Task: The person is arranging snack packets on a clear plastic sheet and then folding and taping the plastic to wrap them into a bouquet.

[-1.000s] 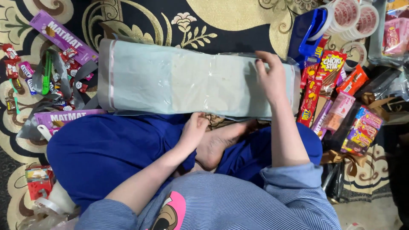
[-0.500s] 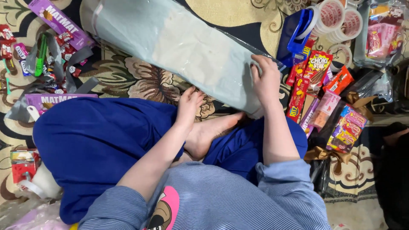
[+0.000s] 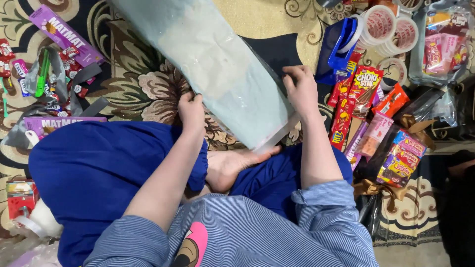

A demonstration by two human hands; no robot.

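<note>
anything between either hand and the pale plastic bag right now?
Nothing visible. The left hand grips the pale plastic bag at its left edge, and the right hand holds its right edge near the lower end. Both are in direct contact. The snack packets lie off to the right, apart from the bag.

Floor: dark and beige floral patterned carpet (image 3: 148, 94).
Left side: flat purple cardboard boxes (image 3: 64, 33), small red sweets (image 3: 74, 54).
Right side: red snack packets (image 3: 363, 89), blue plastic tape dispenser (image 3: 336, 49), rolls of printed tape (image 3: 381, 24).

Both hands (image 3: 247, 101) fwd, fingers curled, L (image 3: 191, 111) & R (image 3: 301, 89) apart
</note>
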